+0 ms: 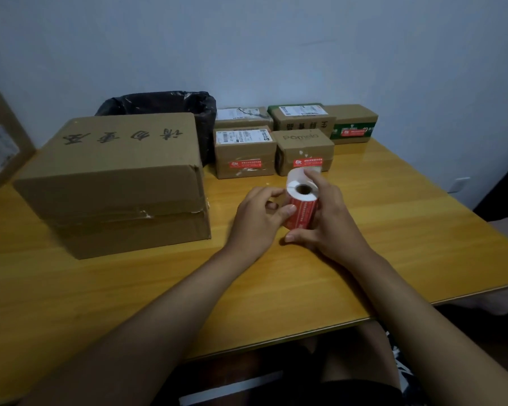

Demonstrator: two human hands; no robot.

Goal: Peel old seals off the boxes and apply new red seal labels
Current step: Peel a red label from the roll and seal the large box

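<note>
Six cardboard boxes point(115, 177) are sitting on the worktop point(393, 230), one reading "Pomelo" point(304, 150), while both hands' fingers point(317, 180) are clamping one red label roll point(301, 206).

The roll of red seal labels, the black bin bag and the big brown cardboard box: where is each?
Roll of red seal labels point(301, 210): head view, on its red outer wrap.
Black bin bag point(170, 102): head view, on its crinkled rim.
Big brown cardboard box point(123, 148): head view, on its top face.
</note>
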